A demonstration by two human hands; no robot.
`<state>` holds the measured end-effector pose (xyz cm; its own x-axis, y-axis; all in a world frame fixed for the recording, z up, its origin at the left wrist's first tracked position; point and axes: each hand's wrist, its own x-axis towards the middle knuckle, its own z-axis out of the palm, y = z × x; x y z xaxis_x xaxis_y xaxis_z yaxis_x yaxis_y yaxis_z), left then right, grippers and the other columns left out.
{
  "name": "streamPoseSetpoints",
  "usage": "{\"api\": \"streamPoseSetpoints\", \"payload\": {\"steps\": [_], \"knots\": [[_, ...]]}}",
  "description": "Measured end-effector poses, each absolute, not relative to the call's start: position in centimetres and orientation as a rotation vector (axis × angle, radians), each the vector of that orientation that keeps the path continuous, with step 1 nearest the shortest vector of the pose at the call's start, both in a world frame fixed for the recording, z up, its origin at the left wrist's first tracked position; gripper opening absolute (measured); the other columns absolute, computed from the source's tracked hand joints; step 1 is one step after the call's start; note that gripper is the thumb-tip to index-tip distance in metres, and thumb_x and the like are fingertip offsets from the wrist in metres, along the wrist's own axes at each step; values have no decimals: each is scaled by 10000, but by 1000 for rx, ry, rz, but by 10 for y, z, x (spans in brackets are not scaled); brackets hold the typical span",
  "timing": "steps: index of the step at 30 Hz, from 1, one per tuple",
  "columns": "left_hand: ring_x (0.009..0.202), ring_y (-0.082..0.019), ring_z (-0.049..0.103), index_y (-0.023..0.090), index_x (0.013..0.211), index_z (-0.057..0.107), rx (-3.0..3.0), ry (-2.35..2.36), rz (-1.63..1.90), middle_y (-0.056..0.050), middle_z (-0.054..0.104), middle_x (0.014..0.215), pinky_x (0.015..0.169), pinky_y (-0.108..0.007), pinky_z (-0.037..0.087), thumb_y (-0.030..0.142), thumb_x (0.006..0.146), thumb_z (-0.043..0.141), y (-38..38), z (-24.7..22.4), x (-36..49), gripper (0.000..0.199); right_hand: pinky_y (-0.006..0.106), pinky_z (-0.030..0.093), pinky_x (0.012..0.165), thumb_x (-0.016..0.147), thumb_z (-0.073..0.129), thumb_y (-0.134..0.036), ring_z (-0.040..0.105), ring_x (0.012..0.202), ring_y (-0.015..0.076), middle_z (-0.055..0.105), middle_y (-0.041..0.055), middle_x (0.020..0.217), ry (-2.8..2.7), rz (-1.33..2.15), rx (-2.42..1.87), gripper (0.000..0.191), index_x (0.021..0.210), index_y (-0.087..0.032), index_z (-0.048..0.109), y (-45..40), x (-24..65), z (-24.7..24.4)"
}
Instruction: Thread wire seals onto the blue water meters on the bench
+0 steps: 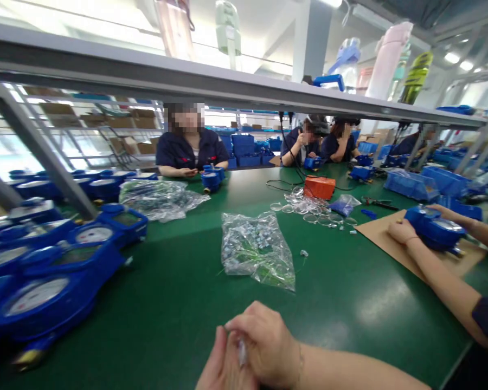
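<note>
- The left hand (228, 371) and the right hand (266, 341) are brought together at the near side, with fingers bent and tips meeting.
- A small pale piece (242, 352) shows between them; the fingers cover most of it, so I cannot tell which hand pinches it.
- As I judge, the work on this piece is in the middle: it is out in the hands and not yet put down.
- Much seems to be left, because the clear bag (254, 246) in front holds many small pieces and green strings. One loose piece (304, 253) lies just beside its right side.
- Blue meters (93, 234) stand close together on the left; whether they are finished, the view does not tell.
- The green table (166, 303) gives good room between the meters and the bag, and also between the bag and the cardboard (382, 238).
- On the right, a co-worker's hands (404, 232) hold another meter (439, 230) over this cardboard, so the room ends there.
- The table's edge runs at the lower right, beyond the right forearm.
- The shelf (228, 76) crosses above the far part, well apart from the hands.
</note>
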<state>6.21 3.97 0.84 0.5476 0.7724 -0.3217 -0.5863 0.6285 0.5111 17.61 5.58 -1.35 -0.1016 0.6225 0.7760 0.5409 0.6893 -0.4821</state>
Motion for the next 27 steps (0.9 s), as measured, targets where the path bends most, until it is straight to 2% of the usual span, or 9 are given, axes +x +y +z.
{"api": "streamPoseSetpoints", "payload": {"steps": [5,7,11,14,18,20,22,25,27], "knots": [[1253,-277,412,208,1218,524,413,456,770,-102,495,1329,1099,-442,223,490,788,572,26,-7,67,516,216,445,654,932,304,-331,570,699,119,619,37,768,-1599,353,-1127,336,899,-169,597,64,197,-13],[1242,-278,426,196,1265,479,405,502,800,-119,493,1330,1108,-426,207,494,759,613,26,-20,67,602,205,405,584,928,292,-443,532,608,109,579,20,645,-1646,404,-1147,457,732,-164,595,65,198,-15],[1237,-275,430,89,1379,298,367,655,814,-177,523,1285,1089,-421,266,426,833,542,32,-37,68,687,204,258,444,887,223,-610,373,427,72,387,-20,437,-1736,415,-1148,668,450,-163,458,62,190,-21],[1190,-293,481,68,1389,268,405,735,780,-188,586,1205,1035,-435,354,295,812,598,37,-37,68,702,204,219,435,891,211,-612,363,416,64,370,-26,427,-1744,418,-1161,678,446,-158,446,59,186,-25],[1048,-271,599,114,1381,298,384,785,752,-164,658,1085,973,-401,427,389,842,534,45,-27,70,650,185,287,455,942,127,-512,409,436,67,421,-18,439,-1675,404,-1223,676,481,-160,474,64,183,-27],[1028,-253,612,162,1380,303,383,781,795,-136,650,1108,971,-385,428,380,843,530,50,-21,70,622,193,371,525,944,82,-496,472,521,86,494,6,517,-1638,369,-1235,683,528,-163,509,69,183,-24],[1070,-243,586,192,1384,285,396,708,880,-117,624,1158,992,-376,405,343,835,552,50,-13,67,629,251,448,710,938,131,-501,552,756,134,586,46,686,-1673,328,-1195,639,650,-164,591,69,186,-21],[1115,-216,550,224,1407,194,456,544,944,-100,608,1172,1010,-369,373,306,835,568,30,-5,64,688,385,378,971,918,285,-479,461,1133,205,603,89,1053,-1779,330,-1152,461,962,-183,636,48,193,-21],[1095,-200,556,218,1413,153,550,495,981,-97,612,1140,981,-361,391,285,833,570,10,-5,68,717,409,403,961,885,348,-511,471,1142,233,532,120,1201,-1787,376,-1225,450,1014,-174,618,31,203,-27]]}}
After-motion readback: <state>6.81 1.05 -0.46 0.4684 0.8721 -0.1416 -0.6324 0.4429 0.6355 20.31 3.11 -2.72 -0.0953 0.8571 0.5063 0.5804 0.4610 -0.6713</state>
